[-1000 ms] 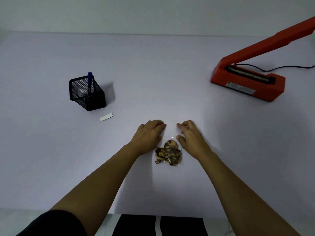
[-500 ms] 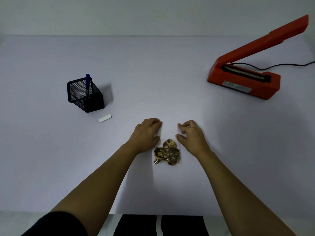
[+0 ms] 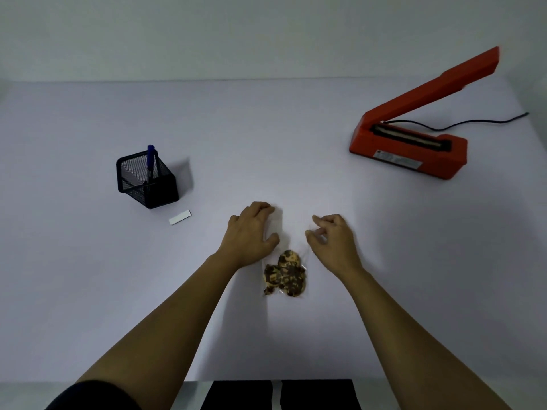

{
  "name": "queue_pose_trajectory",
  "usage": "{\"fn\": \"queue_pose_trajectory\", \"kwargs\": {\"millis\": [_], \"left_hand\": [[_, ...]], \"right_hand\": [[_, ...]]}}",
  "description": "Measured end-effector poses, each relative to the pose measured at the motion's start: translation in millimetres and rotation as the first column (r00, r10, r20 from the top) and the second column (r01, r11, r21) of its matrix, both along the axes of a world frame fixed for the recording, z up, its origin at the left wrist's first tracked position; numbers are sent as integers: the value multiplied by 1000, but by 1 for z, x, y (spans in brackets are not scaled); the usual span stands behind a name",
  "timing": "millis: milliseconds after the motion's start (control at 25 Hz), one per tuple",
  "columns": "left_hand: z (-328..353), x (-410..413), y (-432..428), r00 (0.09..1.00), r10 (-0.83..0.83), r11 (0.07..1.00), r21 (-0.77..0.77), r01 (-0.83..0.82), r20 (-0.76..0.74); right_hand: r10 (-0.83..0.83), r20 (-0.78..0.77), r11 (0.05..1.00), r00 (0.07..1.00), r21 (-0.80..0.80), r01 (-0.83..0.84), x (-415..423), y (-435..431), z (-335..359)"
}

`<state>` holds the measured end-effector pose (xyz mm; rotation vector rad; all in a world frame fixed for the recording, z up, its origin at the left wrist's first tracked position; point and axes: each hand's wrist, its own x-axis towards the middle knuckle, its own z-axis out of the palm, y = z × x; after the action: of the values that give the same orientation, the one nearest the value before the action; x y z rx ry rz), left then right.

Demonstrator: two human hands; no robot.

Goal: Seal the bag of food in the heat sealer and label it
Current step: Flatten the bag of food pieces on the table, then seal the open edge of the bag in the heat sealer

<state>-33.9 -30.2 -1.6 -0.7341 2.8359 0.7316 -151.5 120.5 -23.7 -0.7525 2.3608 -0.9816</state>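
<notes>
White table (image 3: 88,291): pen holder (image 3: 147,179), label (image 3: 180,217) left

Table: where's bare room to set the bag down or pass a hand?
Free: the wide middle between the pen holder and the sealer, the far strip along the wall, and the near right below the sealer. Left of the holder is bare too. Crowded: near centre, where the left hand and right hand flank the bag; a label lies beside the holder.

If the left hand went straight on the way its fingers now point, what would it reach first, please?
The left hand points away from the person and slightly right. Beyond the clear bag at its fingertips, only bare table lies ahead; the way looks free, though depth is unclear.
</notes>
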Motion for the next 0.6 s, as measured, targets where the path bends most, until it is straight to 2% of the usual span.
{"fn": "queue_pose_trajectory", "kwargs": {"millis": [160, 320, 480, 600], "left_hand": [[27, -42, 3, 988, 41, 999, 12, -40, -150], [37, -109, 21, 981, 36, 994, 107, -15, -190], [35, -182, 37, 985, 111, 959, 274, -71, -131], [34, -222, 42, 983, 179, 931, 331, -156, -40]], "right_hand": [[-109, -64, 993, 992, -41, 107, -29, 9, 17], [-286, -117, 958, 951, -57, 281, -85, 30, 33], [-473, -181, 879, 863, -19, 477, -164, 61, 33], [-545, -201, 829, 814, 20, 559, -203, 78, 33]]}}
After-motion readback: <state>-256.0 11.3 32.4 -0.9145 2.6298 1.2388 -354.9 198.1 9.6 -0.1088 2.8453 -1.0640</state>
